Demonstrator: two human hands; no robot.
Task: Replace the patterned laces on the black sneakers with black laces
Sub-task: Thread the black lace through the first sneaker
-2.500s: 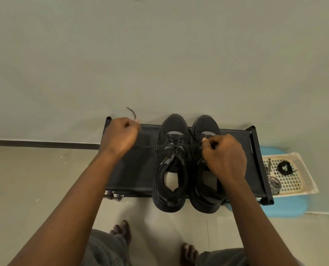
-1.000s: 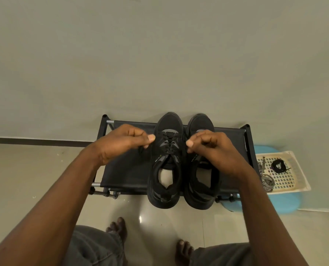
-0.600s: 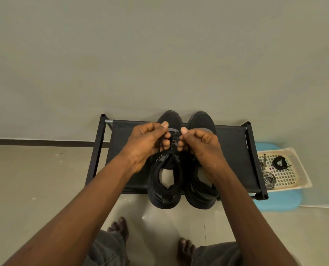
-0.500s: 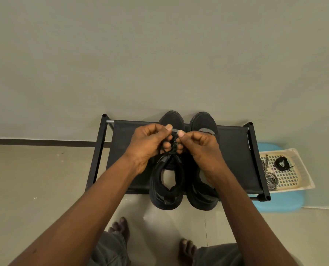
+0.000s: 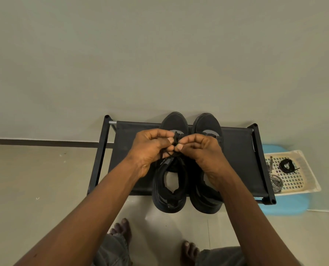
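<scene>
Shoe rack [image 5: 121, 143]: a black fabric shelf on a metal frame, set against the wall. It carries both sneakers side by side, heels toward the person.

Left hand [image 5: 148, 150]: fingers curled, thumb and fingertips pinching the black lace [image 5: 176, 138] over the upper eyelets of the left sneaker [image 5: 174, 120]. A loose strand hangs below the palm.

Right hand [image 5: 200, 150]: fingers likewise curled, pinching the same lace directly opposite. The fingertips of the two hands nearly meet.

Handling, as judged: the lace is thin, light and limp, carries no load and slips easily. It is best held close to the crossing or at the stiff tip, under steady tension. The sneaker is soft-walled and light.

Right sneaker [image 5: 207, 121]: the toe is visible, but the tongue and lacing are largely hidden behind the right hand, so its lacing cannot be confirmed.

Basket [image 5: 311, 175]: it sits on a blue stool [image 5: 286, 208] beside the rack and holds the patterned laces [image 5: 275, 182] and a coiled spare black lace [image 5: 285, 166].

Not determinable: whether a knot is forming between the fingers, since black lies on black.
</scene>
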